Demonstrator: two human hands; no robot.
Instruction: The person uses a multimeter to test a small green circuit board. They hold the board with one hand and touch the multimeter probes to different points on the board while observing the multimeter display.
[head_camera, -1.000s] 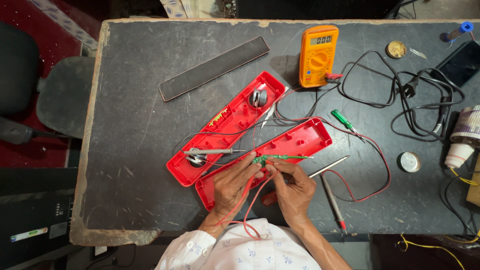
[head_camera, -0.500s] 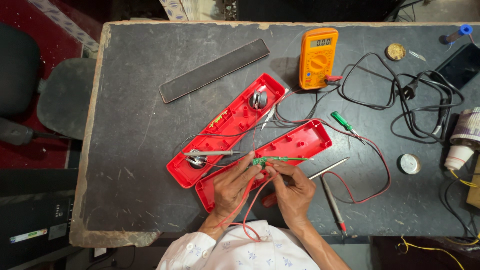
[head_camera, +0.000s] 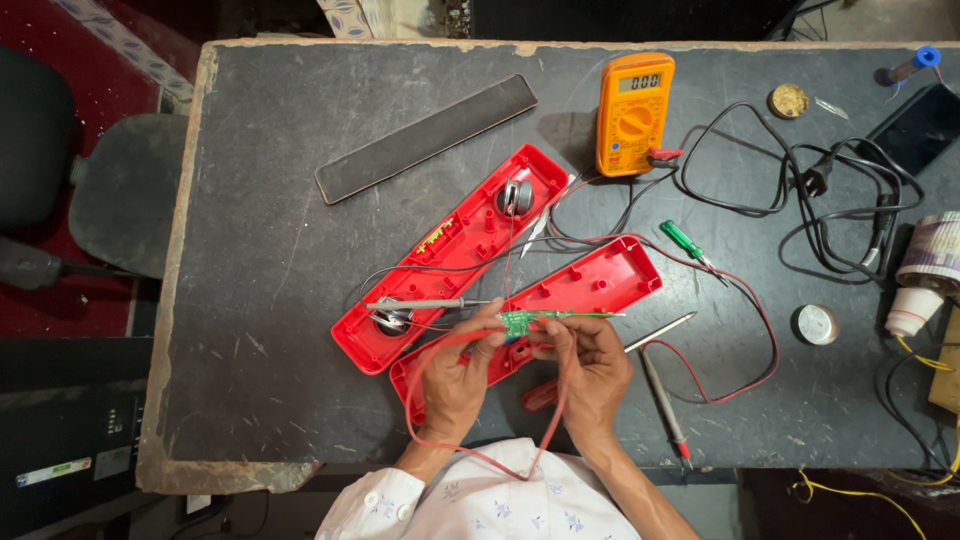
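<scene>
An orange multimeter (head_camera: 635, 114) is seen lying near the far edge of the dark worktable (head_camera: 260, 250), right of its middle; a small pale grey rectangular screen (head_camera: 638, 82) is set at its top, above a round dial. At the far right corner, a dark phone (head_camera: 915, 128) is laid flat, its black screen unlit. Left of the table, low down, a narrow white-and-green label (head_camera: 58, 471) is stuck on a black box (head_camera: 70, 440).

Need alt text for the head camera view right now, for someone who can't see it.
Seen from above, the left hand and right hand hold a small green circuit board over two open red casing halves on a dark worktable. An orange multimeter, probes, screwdriver and cables lie around.
</scene>
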